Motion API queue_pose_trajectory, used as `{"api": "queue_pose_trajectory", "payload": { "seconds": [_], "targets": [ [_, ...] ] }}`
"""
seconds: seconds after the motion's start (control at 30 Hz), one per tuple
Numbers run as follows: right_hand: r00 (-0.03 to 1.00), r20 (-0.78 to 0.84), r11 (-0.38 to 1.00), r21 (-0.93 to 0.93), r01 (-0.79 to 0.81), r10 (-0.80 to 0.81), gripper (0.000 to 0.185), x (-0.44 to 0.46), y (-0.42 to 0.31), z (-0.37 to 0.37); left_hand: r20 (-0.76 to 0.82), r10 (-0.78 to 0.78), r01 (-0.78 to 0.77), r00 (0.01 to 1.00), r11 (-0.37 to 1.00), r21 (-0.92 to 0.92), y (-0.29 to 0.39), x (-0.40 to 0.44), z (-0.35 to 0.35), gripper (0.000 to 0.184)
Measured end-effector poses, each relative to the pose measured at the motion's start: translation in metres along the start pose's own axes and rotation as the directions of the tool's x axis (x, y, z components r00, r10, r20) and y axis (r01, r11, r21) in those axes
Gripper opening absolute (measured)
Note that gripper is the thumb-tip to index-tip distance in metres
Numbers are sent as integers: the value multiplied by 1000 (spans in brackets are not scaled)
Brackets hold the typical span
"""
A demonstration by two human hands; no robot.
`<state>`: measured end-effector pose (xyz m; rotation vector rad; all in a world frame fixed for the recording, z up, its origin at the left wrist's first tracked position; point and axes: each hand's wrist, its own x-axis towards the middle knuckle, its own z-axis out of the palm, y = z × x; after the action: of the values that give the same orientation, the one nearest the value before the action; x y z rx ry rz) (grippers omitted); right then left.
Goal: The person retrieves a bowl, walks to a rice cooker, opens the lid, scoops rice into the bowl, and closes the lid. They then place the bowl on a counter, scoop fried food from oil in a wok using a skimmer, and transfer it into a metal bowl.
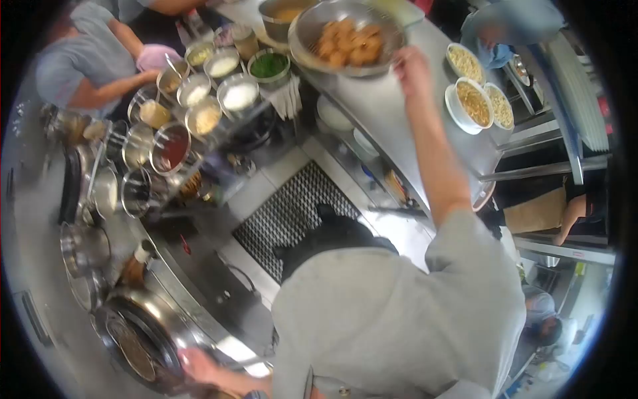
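Note:
At the lower left, my left hand (198, 366) is blurred beside the rim of a wok (166, 346) on the stove. A dark, curved ladle-like shape (129, 346) lies in the wok. Whether that hand holds anything is unclear. My right arm reaches up to the counter, and my right hand (413, 70) is closed at the rim of a large metal bowl (302, 50). Browned, fried-looking pieces (349, 43) fill part of this bowl. Behind it stands another metal bowl (276, 23) with yellowish contents.
Several metal containers, holding chopped greens (269, 64), white ingredients (239, 97) and red sauce (171, 147), line the left station. White bowls of food (474, 105) stand on the steel counter (425, 143). Co-workers (93, 63) are at the upper left and right. A patterned mat (266, 229) covers the floor.

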<state>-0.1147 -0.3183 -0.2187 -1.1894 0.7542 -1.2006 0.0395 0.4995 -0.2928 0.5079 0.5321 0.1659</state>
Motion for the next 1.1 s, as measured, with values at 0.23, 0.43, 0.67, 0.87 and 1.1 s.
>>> {"api": "queue_pose_trajectory", "payload": {
  "seconds": [0.23,0.43,0.67,0.87,1.1],
  "targets": [
    [944,-327,987,128,98,-51,7,124,66,-72,105,-576,440,811,718,540,-179,-83,61,24],
    [962,-272,959,276,61,17,19,154,130,-90,-20,-630,282,776,319,905,-238,-130,65,24],
    [667,501,834,-306,-459,551,55,-49,87,-25,-84,-566,225,820,184,957,-252,-128,46,28],
    [718,305,674,-675,-300,625,46,-84,280,76,-100,-658,69,746,-72,995,-258,-104,59,30],
    [876,-117,624,-659,-421,468,31,-11,361,155,-108,-820,-30,562,-151,988,-202,-83,103,30]
  ]
}}
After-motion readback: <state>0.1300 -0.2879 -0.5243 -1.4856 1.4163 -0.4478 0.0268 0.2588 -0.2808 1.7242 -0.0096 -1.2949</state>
